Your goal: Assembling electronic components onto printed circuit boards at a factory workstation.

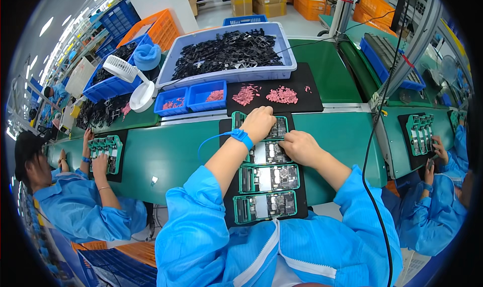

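GRIP: L hand (259, 123) curled over far green-framed board (278, 131), R hand (302, 147) bent in by its near-R corner; can't tell if either's pinching | LOC: far end of blk mat (302, 206), 3 more boards (264, 179) toward near edge | STEP: prob. fingertip work, far board; next likely needs steady fingers | HIDDEN: L fingertips, parts under hands

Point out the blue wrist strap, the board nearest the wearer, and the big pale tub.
blue wrist strap (241, 137): head view, on its clasp
nearest board (262, 207): head view, on its grey central plate
pale tub (236, 76): head view, on its front wall
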`<state>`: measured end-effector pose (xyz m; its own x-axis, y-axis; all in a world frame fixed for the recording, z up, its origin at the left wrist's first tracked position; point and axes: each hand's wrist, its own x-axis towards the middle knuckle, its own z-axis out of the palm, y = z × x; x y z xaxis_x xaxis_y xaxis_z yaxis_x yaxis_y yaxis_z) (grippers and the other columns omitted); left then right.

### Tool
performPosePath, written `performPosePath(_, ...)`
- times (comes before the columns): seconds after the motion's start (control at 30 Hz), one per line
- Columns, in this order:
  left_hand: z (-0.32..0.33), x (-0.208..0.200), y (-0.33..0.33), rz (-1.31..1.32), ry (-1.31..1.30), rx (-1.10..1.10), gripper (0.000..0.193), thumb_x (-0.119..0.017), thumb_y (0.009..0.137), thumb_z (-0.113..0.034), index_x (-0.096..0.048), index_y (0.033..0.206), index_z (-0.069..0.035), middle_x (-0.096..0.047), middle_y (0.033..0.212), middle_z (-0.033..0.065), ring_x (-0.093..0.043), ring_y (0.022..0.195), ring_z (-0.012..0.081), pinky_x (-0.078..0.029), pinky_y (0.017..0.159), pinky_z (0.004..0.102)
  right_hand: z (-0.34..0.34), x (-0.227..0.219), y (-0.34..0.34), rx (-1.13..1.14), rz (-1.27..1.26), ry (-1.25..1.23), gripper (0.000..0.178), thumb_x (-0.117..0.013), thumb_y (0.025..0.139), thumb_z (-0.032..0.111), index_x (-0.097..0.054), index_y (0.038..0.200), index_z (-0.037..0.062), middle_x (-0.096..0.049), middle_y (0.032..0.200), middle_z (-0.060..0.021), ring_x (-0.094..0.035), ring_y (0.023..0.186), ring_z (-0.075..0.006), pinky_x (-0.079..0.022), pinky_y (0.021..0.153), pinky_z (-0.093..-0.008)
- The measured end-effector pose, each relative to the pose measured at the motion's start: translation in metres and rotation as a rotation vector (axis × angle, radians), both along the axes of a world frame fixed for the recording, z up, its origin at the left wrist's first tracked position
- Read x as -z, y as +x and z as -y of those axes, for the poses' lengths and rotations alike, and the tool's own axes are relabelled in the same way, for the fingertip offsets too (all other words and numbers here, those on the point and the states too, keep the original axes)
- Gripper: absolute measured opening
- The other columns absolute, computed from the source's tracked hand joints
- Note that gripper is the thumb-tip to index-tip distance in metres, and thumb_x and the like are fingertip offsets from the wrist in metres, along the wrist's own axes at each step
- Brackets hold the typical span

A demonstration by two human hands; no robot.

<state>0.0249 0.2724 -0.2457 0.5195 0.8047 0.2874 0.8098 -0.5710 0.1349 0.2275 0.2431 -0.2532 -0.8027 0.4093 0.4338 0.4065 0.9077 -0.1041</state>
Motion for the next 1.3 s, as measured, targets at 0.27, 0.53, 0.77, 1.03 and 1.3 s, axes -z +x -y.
performPosePath(0.27,-0.040,-0.011,-0.030,0.259,-0.158,0.081,0.013,-0.065,0.074,-0.010,-0.072,0.084,-0.006,-0.066,0.084,0.0116,-0.063,0.084,0.0294,-0.051,0.077,0.0377,-0.025,-0.008,0.009,0.018,-0.191,-0.363,0.008,-0.064,0.075,0.012,-0.067,0.081,0.0079,-0.059,0.076,-0.0089,-0.061,0.074,-0.0284,-0.050,0.065,-0.0384)
performPosePath(0.53,-0.087,0.010,-0.022,0.103,-0.194,-0.107,0.008,-0.068,0.071,-0.012,-0.070,0.076,-0.006,-0.066,0.078,0.0137,-0.064,0.079,0.0314,-0.050,0.074,0.0408,-0.097,0.023,0.001,0.517,-0.312,-0.321,0.006,-0.066,0.075,0.012,-0.065,0.076,0.0064,-0.059,0.078,-0.0112,-0.061,0.076,-0.0312,-0.050,0.067,-0.0415)
performPosePath(0.77,-0.102,0.005,0.014,0.048,-0.120,0.026,0.010,-0.067,0.075,-0.016,-0.069,0.078,-0.007,-0.064,0.089,0.0134,-0.063,0.086,0.0319,-0.052,0.076,0.0421,-0.116,0.024,-0.016,0.569,-0.170,-0.169,0.009,-0.064,0.073,0.012,-0.063,0.072,0.0025,-0.062,0.078,-0.0140,-0.063,0.077,-0.0314,-0.052,0.069,-0.0425)
performPosePath(1.03,-0.103,0.018,0.024,-0.082,0.015,0.059,0.009,-0.063,0.077,-0.013,-0.064,0.075,-0.004,-0.063,0.086,0.0134,-0.061,0.086,0.0326,-0.050,0.077,0.0414,-0.107,0.020,-0.003,0.540,-0.128,-0.158,0.007,-0.059,0.073,0.008,-0.060,0.073,0.0008,-0.060,0.078,-0.0170,-0.062,0.075,-0.0343,-0.051,0.069,-0.0441)
performPosePath(1.3,-0.091,0.014,0.001,0.160,-0.235,-0.011,0.008,-0.064,0.076,-0.009,-0.064,0.076,-0.001,-0.063,0.082,0.0161,-0.062,0.083,0.0331,-0.049,0.076,0.0394,-0.052,0.018,0.016,0.399,-0.195,-0.351,0.006,-0.060,0.078,0.008,-0.057,0.077,0.0034,-0.058,0.080,-0.0139,-0.059,0.079,-0.0333,-0.049,0.070,-0.0419)
